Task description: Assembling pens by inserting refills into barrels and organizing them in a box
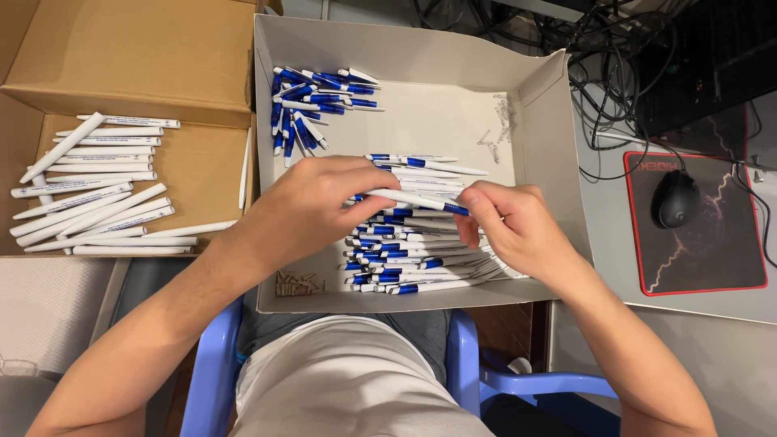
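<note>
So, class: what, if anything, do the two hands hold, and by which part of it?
Both hold one white-and-blue pen: the left hand pinches its white barrel end, the right hand its blue end, above the pen pile.

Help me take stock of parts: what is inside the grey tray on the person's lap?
The grey tray holds a pile of white-and-blue pens, a smaller heap, metal springs and small tan pieces. The hands, left hand and right hand, cover part of the pile.

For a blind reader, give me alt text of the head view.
Left hand and right hand hold one white-and-blue pen above a pile of pens in a grey box; white pen barrels fill a cardboard box alongside.
</note>
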